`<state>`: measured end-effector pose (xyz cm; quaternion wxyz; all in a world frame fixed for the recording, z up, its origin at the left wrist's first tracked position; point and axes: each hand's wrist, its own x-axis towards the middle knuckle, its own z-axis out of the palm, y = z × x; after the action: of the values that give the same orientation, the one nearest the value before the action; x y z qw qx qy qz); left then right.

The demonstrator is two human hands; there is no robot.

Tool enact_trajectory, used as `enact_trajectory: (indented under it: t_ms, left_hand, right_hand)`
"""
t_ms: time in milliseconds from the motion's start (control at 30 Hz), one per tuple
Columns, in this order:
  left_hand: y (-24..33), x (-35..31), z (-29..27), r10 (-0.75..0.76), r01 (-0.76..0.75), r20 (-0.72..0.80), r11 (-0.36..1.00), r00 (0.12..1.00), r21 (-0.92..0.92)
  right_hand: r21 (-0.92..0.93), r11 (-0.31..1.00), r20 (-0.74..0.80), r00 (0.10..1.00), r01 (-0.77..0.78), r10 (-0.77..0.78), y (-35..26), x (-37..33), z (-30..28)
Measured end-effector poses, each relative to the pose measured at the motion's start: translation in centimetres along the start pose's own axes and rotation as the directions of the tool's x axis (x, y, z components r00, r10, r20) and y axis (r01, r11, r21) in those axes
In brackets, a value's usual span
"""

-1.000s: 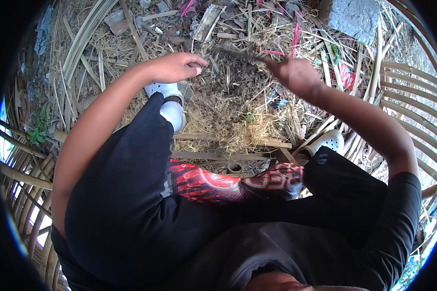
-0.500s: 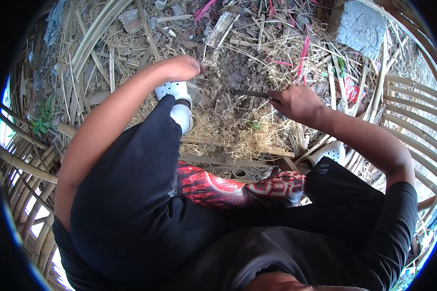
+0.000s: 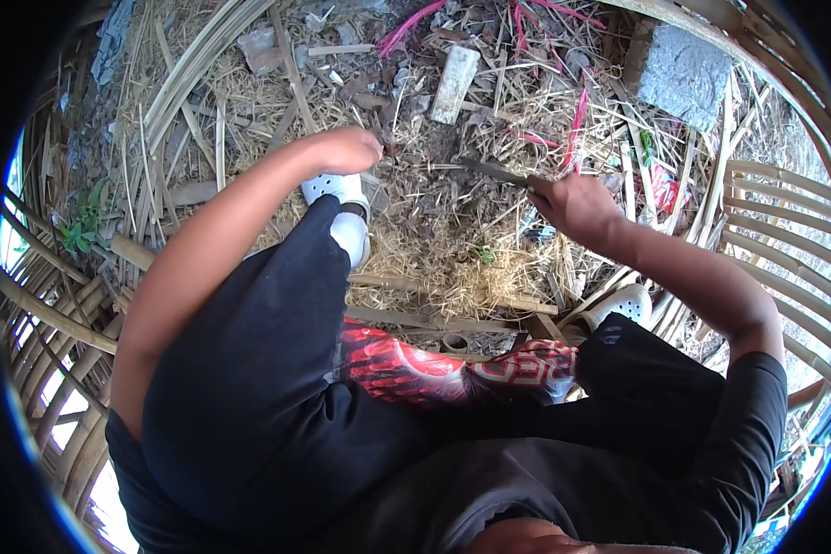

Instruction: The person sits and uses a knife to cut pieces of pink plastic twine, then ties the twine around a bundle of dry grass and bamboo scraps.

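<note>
My right hand [image 3: 577,210] is closed round the handle of a knife [image 3: 494,172]. Its dark, narrow blade points left over the littered ground, toward my other hand. My left hand [image 3: 346,150] is curled closed just above a white perforated clog [image 3: 334,187] on my left foot. What its fingers hold, if anything, is hidden or too thin to make out. A pale, flat, oblong block [image 3: 455,85] lies on the ground beyond the knife tip, touched by neither hand.
Straw and bamboo strips litter the ground, with pink plastic ribbon [image 3: 577,129] among them. A grey concrete block [image 3: 679,76] stands at the far right, near a curved bamboo slat frame [image 3: 785,245]. Red printed sacking [image 3: 402,369] lies between my legs. Woven bamboo [image 3: 60,369] rises at the left.
My right hand has moved slightly right and down, and the knife is tilted more, tip upward. The pale block now lies farther right and nearer, turned differently. My left hand stays nearly in place.
</note>
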<state>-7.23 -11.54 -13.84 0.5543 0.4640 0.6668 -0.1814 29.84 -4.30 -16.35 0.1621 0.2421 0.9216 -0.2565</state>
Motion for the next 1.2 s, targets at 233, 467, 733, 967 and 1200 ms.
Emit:
enact_trajectory:
  t_ms: [233, 467, 733, 967, 1200]
  left_hand:
    - [0.8, -0.7, 0.1, -0.006, 0.006, 0.014, 1.000, 1.000, -0.007]
    - [0.7, -0.6, 0.2, 0.003, -0.003, 0.017, 1.000, 1.000, -0.025]
    - [0.8, -0.2, 0.3, 0.078, -0.078, 0.012, 0.996, 0.997, -0.034]
    - [1.9, -0.4, 0.1, 0.078, -0.077, 0.030, 0.997, 0.997, -0.024]
    - [2.0, -1.3, 0.3, 0.111, -0.109, 0.018, 0.990, 0.994, -0.086]
  right_hand:
    - [-0.116, 0.976, -0.296, 0.945, -0.183, 0.142, 3.1, -0.7, -5.3]
    - [0.113, 0.992, -0.082, 0.994, -0.062, 0.072, 2.6, -2.2, -2.5]
    - [0.155, 0.983, -0.141, 0.983, -0.096, 0.118, 0.0, -3.4, -4.3]
    - [0.142, 0.978, -0.412, 0.890, -0.150, 0.196, 5.8, 2.7, -6.6]
    - [0.210, 0.971, -0.220, 0.962, -0.116, 0.163, 2.2, 2.8, -3.5]
